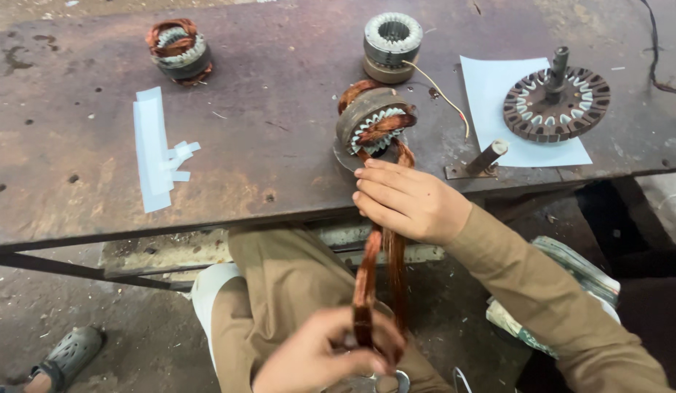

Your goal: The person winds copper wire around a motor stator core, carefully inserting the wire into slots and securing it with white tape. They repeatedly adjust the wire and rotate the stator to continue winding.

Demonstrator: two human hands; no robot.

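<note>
A stator (372,118) with copper windings lies tilted on its side near the front edge of a rusty metal workbench (265,167). A long bundle of copper wire (387,262) runs from it down over the bench edge toward my lap. My right hand (407,201) is closed around the bundle just below the stator. My left hand (320,358) grips the bundle's lower end above my knees. A small shiny metal tool (398,380) shows beside that hand; I cannot tell whether the hand holds it.
On the bench stand a bare stator (392,40) with a yellow lead, a copper-wound stator (179,49) at the far left, a flat slotted stator with a shaft (556,102) on white paper (491,84), white paper strips (160,149) and a metal peg (488,156). A sandalled foot (69,355) is at the lower left.
</note>
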